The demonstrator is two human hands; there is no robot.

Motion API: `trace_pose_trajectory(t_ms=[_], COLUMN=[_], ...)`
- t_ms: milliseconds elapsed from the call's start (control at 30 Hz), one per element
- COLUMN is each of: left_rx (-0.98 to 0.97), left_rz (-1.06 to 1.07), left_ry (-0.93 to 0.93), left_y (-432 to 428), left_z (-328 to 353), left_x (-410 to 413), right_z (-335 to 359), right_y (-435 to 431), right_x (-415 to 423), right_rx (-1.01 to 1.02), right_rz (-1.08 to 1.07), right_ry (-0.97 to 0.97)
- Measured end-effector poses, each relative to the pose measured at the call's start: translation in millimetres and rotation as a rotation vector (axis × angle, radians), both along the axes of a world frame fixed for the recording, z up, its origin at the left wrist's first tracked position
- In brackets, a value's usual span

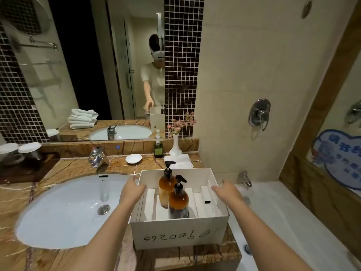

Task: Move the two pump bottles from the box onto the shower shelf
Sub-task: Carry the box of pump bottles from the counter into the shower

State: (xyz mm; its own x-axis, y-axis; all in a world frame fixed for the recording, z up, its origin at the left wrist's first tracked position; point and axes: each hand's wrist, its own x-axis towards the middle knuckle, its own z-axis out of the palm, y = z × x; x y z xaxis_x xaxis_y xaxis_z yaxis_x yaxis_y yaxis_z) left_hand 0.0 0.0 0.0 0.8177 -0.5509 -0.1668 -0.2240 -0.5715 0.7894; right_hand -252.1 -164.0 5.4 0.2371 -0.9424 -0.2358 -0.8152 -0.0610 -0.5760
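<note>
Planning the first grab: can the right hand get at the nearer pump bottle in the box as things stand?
Probably yes. The right hand is open at the box's right rim, the box has no lid, and the nearer pump bottle stands upright with nothing between.

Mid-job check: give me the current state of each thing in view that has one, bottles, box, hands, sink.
Taller pump bottle: upright in the box, not held.
Shorter pump bottle: upright in the box, in front of the taller one, not held.
Box: open-topped, on the counter beside the sink.
Left hand: empty, at the box's left wall.
Right hand: empty, at the box's right wall.
Sink: no water in the basin, faucet not running.
</note>
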Motion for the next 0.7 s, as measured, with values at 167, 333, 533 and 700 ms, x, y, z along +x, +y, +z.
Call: trace_pose_trajectory(t_ms=[167, 333, 533, 700], left_rx=[0.249, 0.328, 0.346, 0.363], left_rz=[-0.117, -0.165, -0.190, -0.214], left_ry=[-0.034, -0.181, -0.267, -0.291], left_y=[4.0, 2.7, 0.5, -3.1], left_z=[-19.6, -28.5, -26.7, -17.0], left_x=[5.5, 9.8, 9.1, 12.8], right_z=[-20.0, -24.8, -22.1, -14.9], right_y=[6.0, 4.4, 8.4, 7.7], right_x=[1.1, 1.5, 1.7, 1.9], right_rx=[0.083, -0.036, -0.060, -0.051], right_rz=[0.064, 0.060, 0.054, 0.049], right_ry=[0.076, 0.147, 0.170, 0.187])
